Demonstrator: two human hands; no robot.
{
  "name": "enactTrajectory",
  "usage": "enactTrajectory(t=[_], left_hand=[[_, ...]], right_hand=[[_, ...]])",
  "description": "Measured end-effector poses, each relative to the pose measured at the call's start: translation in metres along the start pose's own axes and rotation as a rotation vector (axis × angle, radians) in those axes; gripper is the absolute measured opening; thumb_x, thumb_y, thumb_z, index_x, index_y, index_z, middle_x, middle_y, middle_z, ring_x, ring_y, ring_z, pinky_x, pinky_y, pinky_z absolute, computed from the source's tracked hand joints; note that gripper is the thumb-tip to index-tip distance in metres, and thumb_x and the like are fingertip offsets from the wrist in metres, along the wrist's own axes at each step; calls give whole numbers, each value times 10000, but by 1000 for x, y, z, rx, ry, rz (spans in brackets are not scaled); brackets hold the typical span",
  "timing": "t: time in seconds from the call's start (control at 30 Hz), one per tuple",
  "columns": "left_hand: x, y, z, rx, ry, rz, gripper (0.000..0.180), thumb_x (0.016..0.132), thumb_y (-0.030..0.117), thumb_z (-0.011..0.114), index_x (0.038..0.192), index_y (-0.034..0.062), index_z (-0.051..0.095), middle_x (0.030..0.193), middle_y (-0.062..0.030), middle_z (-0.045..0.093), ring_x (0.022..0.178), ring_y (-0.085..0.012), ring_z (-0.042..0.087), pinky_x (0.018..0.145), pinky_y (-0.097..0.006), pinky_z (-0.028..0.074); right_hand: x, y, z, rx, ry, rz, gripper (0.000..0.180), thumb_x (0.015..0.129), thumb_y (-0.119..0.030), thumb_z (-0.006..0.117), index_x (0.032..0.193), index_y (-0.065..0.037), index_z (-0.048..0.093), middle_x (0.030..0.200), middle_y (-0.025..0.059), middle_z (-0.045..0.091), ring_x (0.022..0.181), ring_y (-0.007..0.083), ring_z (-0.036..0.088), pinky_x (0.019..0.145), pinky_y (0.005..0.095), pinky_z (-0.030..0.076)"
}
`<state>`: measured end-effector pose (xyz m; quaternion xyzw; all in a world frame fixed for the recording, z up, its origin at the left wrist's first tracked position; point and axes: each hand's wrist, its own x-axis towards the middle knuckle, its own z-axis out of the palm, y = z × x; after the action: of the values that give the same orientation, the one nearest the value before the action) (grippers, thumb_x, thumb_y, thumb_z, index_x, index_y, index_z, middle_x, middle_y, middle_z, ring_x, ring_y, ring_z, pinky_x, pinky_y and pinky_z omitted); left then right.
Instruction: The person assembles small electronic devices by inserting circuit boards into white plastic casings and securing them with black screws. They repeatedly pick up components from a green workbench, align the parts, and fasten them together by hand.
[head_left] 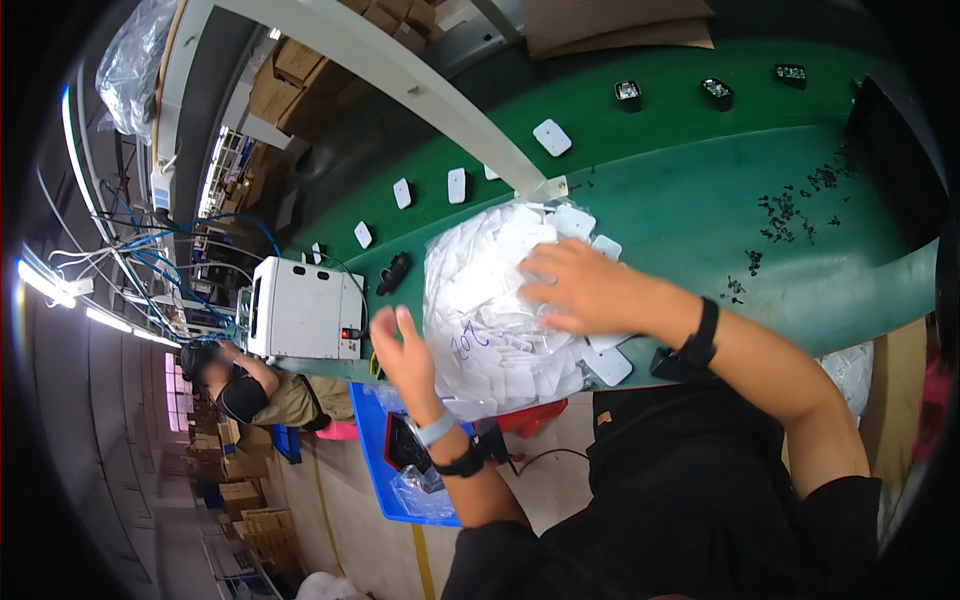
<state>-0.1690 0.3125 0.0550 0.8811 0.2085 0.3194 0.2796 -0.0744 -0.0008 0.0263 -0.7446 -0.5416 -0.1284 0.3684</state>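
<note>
A large clear plastic bag (470, 350) packed with flat white plastic covers sits on the green workbench in front of me. My right hand (575, 285) reaches over its right side, fingers spread and on or just above the white covers; I see nothing gripped in it. To the left of the bag my left hand (402, 358) is raised, thumb and fingers apart, slightly blurred and holding nothing. A few loose white covers, one of them a rounded rectangle (608, 366), lie at the bag's right edge.
Along the green conveyor belt (660, 130) stand white covers (552, 138) and black housings with circuit boards (716, 93). Small black parts (785, 217) are scattered on the right of the bench (680, 230). A white machine (306, 308) stands left; a blue bin (372, 440) is below. Another person (262, 390) works beyond.
</note>
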Motion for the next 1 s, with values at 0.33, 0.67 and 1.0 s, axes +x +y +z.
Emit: enactTrajectory(t=[0.33,0.67,1.0], left_hand=[[-196,120,16,64,-286,816,361,816,261,782,1113,85,677,1259,-165,546,1178,-344,506,979,-484,389],[-193,141,105,-97,-503,663,269,852,-17,623,1120,-20,635,1112,-190,519,1053,-375,508,928,-468,420],[-209,142,56,250,-321,451,531,838,324,747,1311,128,604,1458,-216,434,1400,-462,303,1107,-634,185]], right_hand=[[2,0,20,-139,-136,16,515,878,-556,619,1186,-153,707,1491,162,478,1473,375,299,1145,625,221],[-59,14,-46,-273,-33,236,454,850,-333,734,1238,-114,646,1531,145,428,1436,377,366,1151,546,296],[-283,-138,-71,120,-265,809,232,854,-108,721,1071,-47,666,1017,141,674,924,366,641,852,410,528]])
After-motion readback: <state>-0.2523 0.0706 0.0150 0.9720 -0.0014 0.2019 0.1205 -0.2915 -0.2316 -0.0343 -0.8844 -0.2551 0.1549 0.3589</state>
